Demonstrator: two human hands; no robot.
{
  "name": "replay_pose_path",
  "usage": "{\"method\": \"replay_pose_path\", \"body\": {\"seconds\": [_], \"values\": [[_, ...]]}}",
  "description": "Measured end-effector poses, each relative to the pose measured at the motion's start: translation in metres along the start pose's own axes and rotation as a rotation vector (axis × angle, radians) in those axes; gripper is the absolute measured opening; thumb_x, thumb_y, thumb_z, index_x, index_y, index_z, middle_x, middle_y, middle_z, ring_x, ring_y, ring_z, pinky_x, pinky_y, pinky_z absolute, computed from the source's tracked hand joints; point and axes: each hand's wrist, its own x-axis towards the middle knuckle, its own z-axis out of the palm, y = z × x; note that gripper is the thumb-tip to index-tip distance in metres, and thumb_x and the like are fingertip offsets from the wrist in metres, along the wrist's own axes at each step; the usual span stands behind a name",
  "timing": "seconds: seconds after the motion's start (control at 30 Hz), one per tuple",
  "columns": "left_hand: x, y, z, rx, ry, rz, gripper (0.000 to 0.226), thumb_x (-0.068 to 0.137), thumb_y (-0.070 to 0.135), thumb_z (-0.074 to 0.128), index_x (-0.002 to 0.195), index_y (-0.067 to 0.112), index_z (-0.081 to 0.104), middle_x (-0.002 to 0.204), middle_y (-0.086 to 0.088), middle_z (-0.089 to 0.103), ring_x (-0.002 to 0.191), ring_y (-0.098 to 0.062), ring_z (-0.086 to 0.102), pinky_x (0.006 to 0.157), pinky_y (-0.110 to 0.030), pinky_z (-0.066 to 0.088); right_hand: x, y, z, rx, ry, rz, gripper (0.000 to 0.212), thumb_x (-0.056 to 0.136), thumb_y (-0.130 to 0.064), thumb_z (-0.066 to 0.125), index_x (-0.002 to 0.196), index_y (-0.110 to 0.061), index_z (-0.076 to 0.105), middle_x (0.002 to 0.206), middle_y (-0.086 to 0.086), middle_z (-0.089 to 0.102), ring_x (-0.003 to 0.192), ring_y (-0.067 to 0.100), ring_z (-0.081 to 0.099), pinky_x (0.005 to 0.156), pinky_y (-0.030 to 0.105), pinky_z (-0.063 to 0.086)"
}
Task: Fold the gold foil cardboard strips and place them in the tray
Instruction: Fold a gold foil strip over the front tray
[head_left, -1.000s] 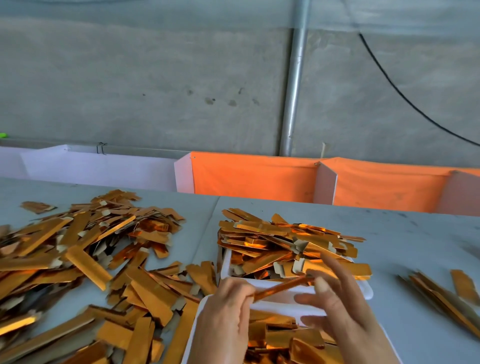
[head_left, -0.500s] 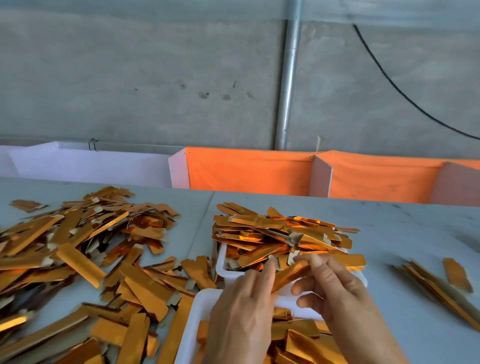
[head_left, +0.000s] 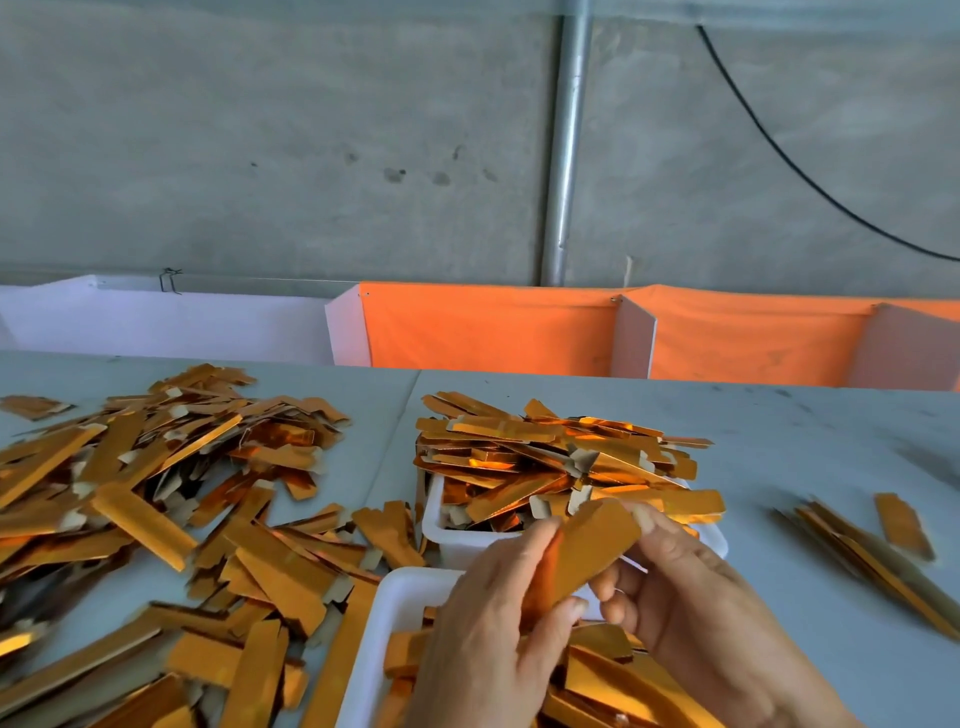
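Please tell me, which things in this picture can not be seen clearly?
- Near tray: bottom edge cuts it; hands cover its contents.
- Far tray: heaped strips hide its inside.
- Held strip: left hand and right hand hide its lower end.
- Right-side strips: blurred.

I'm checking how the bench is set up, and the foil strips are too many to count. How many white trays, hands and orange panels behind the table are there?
White plastic trays: 2, the far heaped one and the near one.
Hands: 2, the left hand and the right hand, both holding one gold foil cardboard strip.
Orange fabric panels: 2 in view.
Total: 6.
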Motion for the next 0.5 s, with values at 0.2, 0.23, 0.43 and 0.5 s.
{"method": "replay_pose_path", "body": {"seconds": [0.2, 0.23, 0.43, 0.5], "values": [[0.003, -0.003, -0.003, -0.144, -0.087, 0.026, 0.039, 0.095, 0.044, 0.041, 0.132, 0.049, 0.032, 0.107, 0.032, 0.047, 0.102, 0.009, 0.047, 0.084, -0.004, 0.035, -0.003, -0.005, -0.007, -0.048, -0.039, 0.084, 0.058, 0.059, -0.03, 0.086, 0.106, -0.002, 0.068, 0.074, 0.022, 0.059, 0.06, 0.021, 0.056, 0.05, 0.025, 0.049], [0.003, -0.001, -0.003, -0.185, -0.13, 0.031, 0.039, 0.095, 0.045, 0.038, 0.133, 0.046, 0.034, 0.107, 0.026, 0.052, 0.1, 0.009, 0.049, 0.082, -0.004, 0.036, -0.005, -0.008, -0.007, -0.075, -0.035, 0.103, 0.052, 0.06, -0.027, 0.084, 0.103, -0.001, 0.067, 0.076, 0.023, 0.06, 0.062, 0.021, 0.058, 0.051, 0.025, 0.05], [0.003, 0.009, -0.002, -0.275, -0.25, 0.028, 0.039, 0.091, 0.046, 0.025, 0.131, 0.047, 0.025, 0.112, 0.016, 0.054, 0.091, 0.017, 0.053, 0.074, -0.004, 0.042, -0.005, -0.022, -0.003, -0.202, 0.065, 0.138, 0.012, 0.075, -0.017, 0.076, 0.07, -0.008, 0.069, 0.067, 0.019, 0.059, 0.055, 0.018, 0.056, 0.049, 0.022, 0.049], [0.002, 0.004, -0.001, -0.219, -0.208, -0.008, 0.043, 0.092, 0.049, 0.027, 0.135, 0.045, 0.023, 0.112, 0.022, 0.054, 0.094, 0.015, 0.054, 0.079, -0.002, 0.04, -0.006, -0.022, 0.0, -0.247, 0.115, 0.134, 0.015, 0.071, -0.025, 0.067, 0.065, -0.012, 0.069, 0.064, 0.018, 0.06, 0.052, 0.017, 0.056, 0.049, 0.021, 0.05]]}}
